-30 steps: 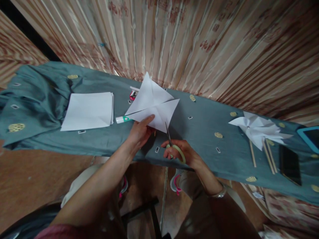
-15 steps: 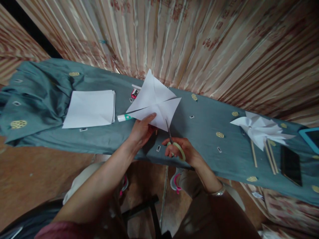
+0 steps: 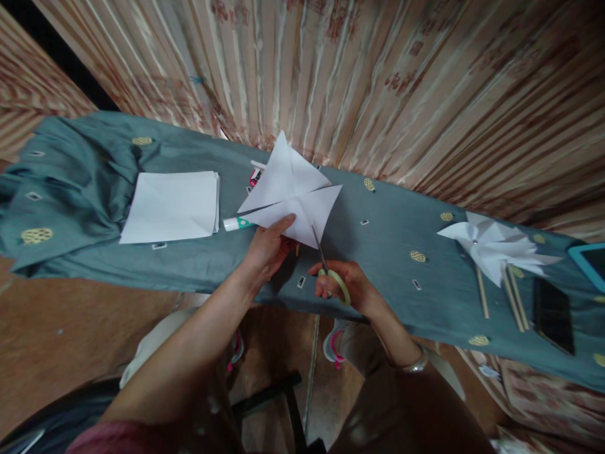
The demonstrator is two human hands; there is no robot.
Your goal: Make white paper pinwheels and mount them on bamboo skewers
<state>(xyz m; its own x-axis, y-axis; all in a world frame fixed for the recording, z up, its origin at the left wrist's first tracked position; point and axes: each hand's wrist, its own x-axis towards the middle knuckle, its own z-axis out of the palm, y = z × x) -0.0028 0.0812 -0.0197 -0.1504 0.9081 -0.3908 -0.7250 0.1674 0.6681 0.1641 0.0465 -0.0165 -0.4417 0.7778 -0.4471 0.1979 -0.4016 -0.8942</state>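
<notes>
A white sheet of paper [image 3: 295, 180], slit inward from its corners, is held above the cloth by my left hand [image 3: 270, 247]. The thumb lies on top of it and the other fingers are beneath, partly hidden. My right hand [image 3: 347, 284] grips a pair of scissors [image 3: 336, 285] with pale yellow-green handles. Their blades are at the paper's near corner, over a cut line there. A white and green glue stick [image 3: 236, 223] pokes out from under the paper's left side. Behind its left edge shows a small red box [image 3: 255, 176], mostly covered.
A stack of white paper [image 3: 172, 207] lies to the left on the green tablecloth [image 3: 387, 214]. At the right are finished paper pinwheels [image 3: 496, 243] on wooden sticks [image 3: 513, 299], a black phone [image 3: 553, 315] and a blue-edged device [image 3: 588, 265]. A pleated curtain [image 3: 302, 75] hangs behind.
The paper and scissors have shifted very slightly to the left. Both hands keep the same hold.
</notes>
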